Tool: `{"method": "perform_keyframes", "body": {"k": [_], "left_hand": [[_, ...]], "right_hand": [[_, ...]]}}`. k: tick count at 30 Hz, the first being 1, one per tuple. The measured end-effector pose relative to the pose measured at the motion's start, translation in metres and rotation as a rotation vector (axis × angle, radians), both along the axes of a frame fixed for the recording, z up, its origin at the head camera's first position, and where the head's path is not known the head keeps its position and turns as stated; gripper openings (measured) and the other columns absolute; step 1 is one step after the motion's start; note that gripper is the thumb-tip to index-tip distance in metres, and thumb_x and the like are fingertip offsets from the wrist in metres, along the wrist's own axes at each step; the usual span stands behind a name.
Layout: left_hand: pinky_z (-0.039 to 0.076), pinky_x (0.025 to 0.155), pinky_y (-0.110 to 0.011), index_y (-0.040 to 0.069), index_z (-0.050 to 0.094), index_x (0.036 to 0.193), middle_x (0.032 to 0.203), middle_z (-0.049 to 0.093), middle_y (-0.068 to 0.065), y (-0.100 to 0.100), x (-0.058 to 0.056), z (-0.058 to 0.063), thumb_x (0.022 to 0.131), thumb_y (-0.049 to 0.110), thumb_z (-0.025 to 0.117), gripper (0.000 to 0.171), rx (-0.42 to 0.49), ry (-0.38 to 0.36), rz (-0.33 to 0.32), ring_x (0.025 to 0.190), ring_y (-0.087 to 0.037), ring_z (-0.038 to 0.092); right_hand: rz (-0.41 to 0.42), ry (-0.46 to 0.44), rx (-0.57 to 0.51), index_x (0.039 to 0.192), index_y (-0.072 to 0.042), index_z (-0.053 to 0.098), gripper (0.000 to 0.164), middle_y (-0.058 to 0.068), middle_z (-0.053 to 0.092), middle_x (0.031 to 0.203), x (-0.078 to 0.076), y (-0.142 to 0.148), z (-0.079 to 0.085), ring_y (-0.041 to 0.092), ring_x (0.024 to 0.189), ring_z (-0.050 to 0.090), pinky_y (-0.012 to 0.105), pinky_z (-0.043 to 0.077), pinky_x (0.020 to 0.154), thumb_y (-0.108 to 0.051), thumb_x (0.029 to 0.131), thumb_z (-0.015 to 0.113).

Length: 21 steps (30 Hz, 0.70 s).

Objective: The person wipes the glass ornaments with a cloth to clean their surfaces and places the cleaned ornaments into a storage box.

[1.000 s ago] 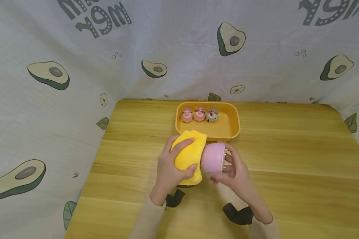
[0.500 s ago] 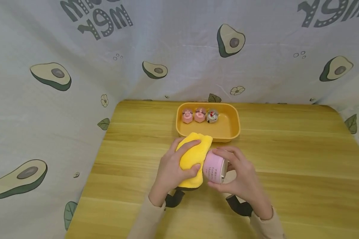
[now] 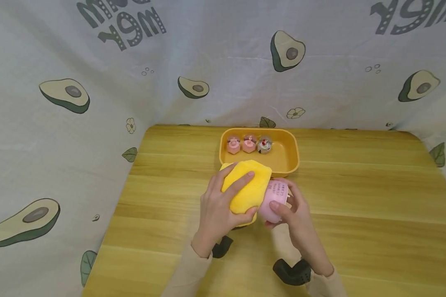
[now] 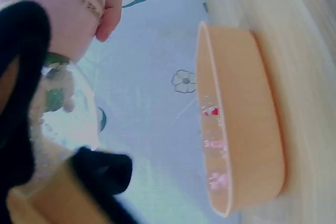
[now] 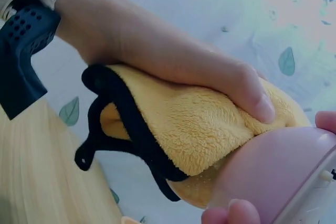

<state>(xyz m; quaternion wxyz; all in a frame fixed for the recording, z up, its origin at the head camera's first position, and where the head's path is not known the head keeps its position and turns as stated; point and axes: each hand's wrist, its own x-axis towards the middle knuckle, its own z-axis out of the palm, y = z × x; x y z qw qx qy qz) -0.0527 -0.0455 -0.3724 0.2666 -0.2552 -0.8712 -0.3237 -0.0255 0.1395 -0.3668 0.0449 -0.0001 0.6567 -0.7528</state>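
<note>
In the head view, my left hand (image 3: 219,210) grips a yellow plush cloth (image 3: 247,185), thumb on the near side and fingers spread over the top. The cloth has a black edge and loop in the right wrist view. It covers part of the clear dome of a snow globe (image 4: 79,103), where a small green-and-white figure shows inside. My right hand (image 3: 301,218) holds the globe by its pink, lettered base (image 3: 276,198), thumb in front and fingers behind. The globe lies tilted sideways above the table, dome against the cloth.
A yellow tray (image 3: 291,159) stands behind the hands. Inside it, along the back left, sit two small pink domed trinkets (image 3: 233,145) and a clear one with red and white (image 3: 264,145). The wooden table (image 3: 357,198) meets an avocado-print curtain (image 3: 238,82).
The pink base has turned in my right hand, so its lettering now faces up near the top. The cloth and left hand have shifted slightly right, and the right-hand grip has changed.
</note>
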Motion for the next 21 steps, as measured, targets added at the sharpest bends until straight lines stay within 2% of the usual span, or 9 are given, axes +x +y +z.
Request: {"method": "perform_keyframes", "body": {"k": [2, 5, 8, 12, 14, 16, 18, 21], "left_hand": [[0.05, 0.072, -0.034, 0.031, 0.046, 0.129, 0.137, 0.034, -0.005, 0.0, 0.0, 0.001, 0.065, 0.047, 0.069, 0.07, 0.029, -0.045, -0.016, 0.113, -0.023, 0.043], [0.048, 0.078, -0.037, 0.032, 0.043, 0.13, 0.14, 0.027, -0.003, -0.001, 0.0, 0.003, 0.065, 0.043, 0.072, 0.072, 0.085, -0.142, -0.076, 0.117, -0.023, 0.039], [0.045, 0.081, -0.037, 0.031, 0.044, 0.129, 0.14, 0.024, -0.001, -0.004, -0.001, 0.002, 0.065, 0.033, 0.076, 0.071, 0.211, -0.259, -0.159, 0.119, -0.021, 0.036], [0.043, 0.08, -0.038, 0.027, 0.047, 0.127, 0.135, 0.028, 0.001, -0.009, 0.0, 0.0, 0.065, 0.019, 0.077, 0.069, 0.424, -0.39, -0.249, 0.116, -0.02, 0.037], [0.042, 0.079, -0.04, 0.023, 0.048, 0.126, 0.133, 0.03, -0.001, -0.012, 0.002, 0.005, 0.064, 0.014, 0.076, 0.068, 0.499, -0.419, -0.288, 0.114, -0.022, 0.039], [0.042, 0.078, -0.04, 0.02, 0.049, 0.125, 0.131, 0.032, -0.005, -0.013, 0.004, 0.012, 0.065, 0.012, 0.074, 0.066, 0.528, -0.432, -0.312, 0.112, -0.024, 0.04], [0.042, 0.078, -0.04, 0.017, 0.05, 0.124, 0.129, 0.033, -0.007, -0.013, 0.006, 0.018, 0.065, 0.013, 0.073, 0.064, 0.529, -0.434, -0.327, 0.111, -0.025, 0.04], [0.042, 0.077, -0.039, 0.018, 0.051, 0.124, 0.128, 0.034, -0.006, -0.013, 0.006, 0.019, 0.066, 0.018, 0.072, 0.061, 0.504, -0.436, -0.33, 0.111, -0.024, 0.04]], "right_hand": [[-0.015, 0.016, 0.008, 0.124, -0.01, 0.04, 0.047, 0.018, 0.05, 0.097, 0.001, 0.0, 0.002, 0.028, 0.055, 0.06, 0.045, 0.049, 0.043, 0.0, 0.079, 0.053], [-0.005, 0.045, 0.044, 0.127, -0.01, 0.038, 0.051, 0.019, 0.047, 0.103, 0.003, 0.0, 0.004, 0.029, 0.052, 0.06, 0.042, 0.05, 0.043, 0.001, 0.08, 0.055], [0.051, 0.115, 0.109, 0.133, -0.012, 0.033, 0.064, 0.019, 0.046, 0.107, 0.005, 0.002, 0.006, 0.027, 0.053, 0.061, 0.039, 0.05, 0.042, 0.006, 0.077, 0.059], [0.169, 0.329, 0.307, 0.141, -0.011, 0.022, 0.093, 0.02, 0.044, 0.117, 0.007, 0.008, 0.009, 0.019, 0.065, 0.064, 0.033, 0.051, 0.046, 0.007, 0.065, 0.073], [0.204, 0.464, 0.454, 0.141, -0.009, 0.021, 0.099, 0.018, 0.043, 0.12, 0.007, 0.013, 0.011, 0.012, 0.073, 0.062, 0.027, 0.051, 0.051, -0.006, 0.062, 0.081], [0.211, 0.593, 0.588, 0.139, -0.008, 0.026, 0.094, 0.015, 0.044, 0.121, 0.006, 0.016, 0.013, 0.011, 0.083, 0.057, 0.021, 0.05, 0.056, -0.026, 0.064, 0.08], [0.185, 0.72, 0.686, 0.133, -0.007, 0.036, 0.084, 0.014, 0.045, 0.122, 0.004, 0.019, 0.014, 0.013, 0.089, 0.053, 0.018, 0.048, 0.063, -0.041, 0.067, 0.075], [0.13, 0.871, 0.726, 0.123, -0.006, 0.049, 0.074, 0.015, 0.047, 0.12, -0.001, 0.021, 0.013, 0.02, 0.099, 0.049, 0.016, 0.045, 0.071, -0.049, 0.067, 0.071]]}}
